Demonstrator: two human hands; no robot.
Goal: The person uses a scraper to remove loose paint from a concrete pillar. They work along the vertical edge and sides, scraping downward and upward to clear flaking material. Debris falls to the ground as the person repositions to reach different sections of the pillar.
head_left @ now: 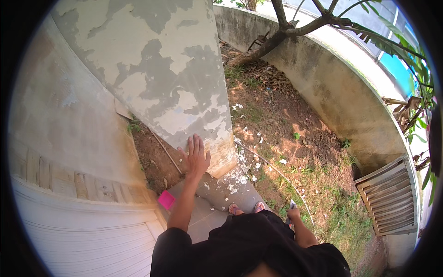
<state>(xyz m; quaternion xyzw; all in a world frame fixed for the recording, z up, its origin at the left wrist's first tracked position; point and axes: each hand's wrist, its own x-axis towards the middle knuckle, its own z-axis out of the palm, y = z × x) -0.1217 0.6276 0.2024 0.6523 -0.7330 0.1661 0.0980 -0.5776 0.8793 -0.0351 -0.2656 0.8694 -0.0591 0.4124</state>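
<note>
My left hand is held out with its fingers spread, palm toward the lower part of a concrete wall. It holds nothing; whether the palm presses on the surface I cannot tell. Cream paint has come off that wall in large patches, baring grey beneath. Down at my right side, my right hand is closed around a tool that looks like a scraper, its light blade pointing away from me. White paint flakes are scattered around the foot of the wall.
Grey floor tiles lie under my sandalled feet. A pink plastic container is at left, near a white slatted door. A thin hose or pole crosses the grass. A tree trunk leans by the curved boundary wall.
</note>
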